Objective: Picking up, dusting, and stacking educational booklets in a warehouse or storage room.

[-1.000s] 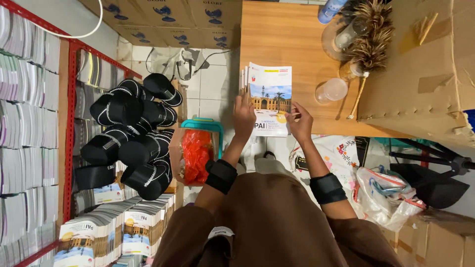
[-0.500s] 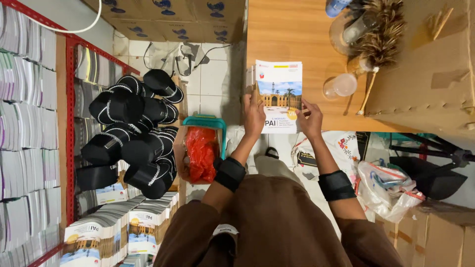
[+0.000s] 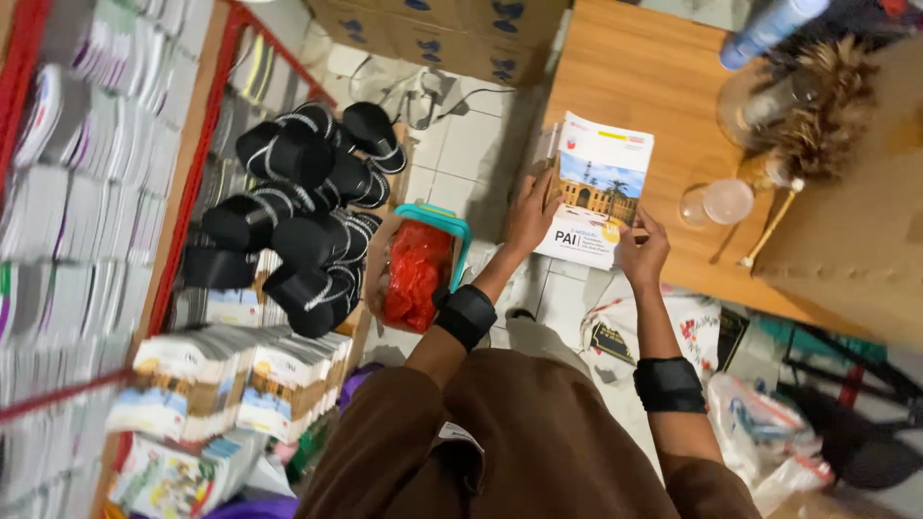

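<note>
Both hands, left hand (image 3: 532, 213) and right hand (image 3: 642, 254), closed on the thin white paperback with a building photo cover (image 3: 598, 188), held over the wooden tabletop (image 3: 663, 86), not set down yet.

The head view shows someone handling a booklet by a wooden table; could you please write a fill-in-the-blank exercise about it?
1. The left hand and right hand hold a booklet over the edge of the ____ table.
2. Each wrist wears a ____ band.
3. The teal-rimmed container holds something ____.
4. The feather duster lies to the ____ of the booklet.

Missing words: wooden; black; red; right
</note>
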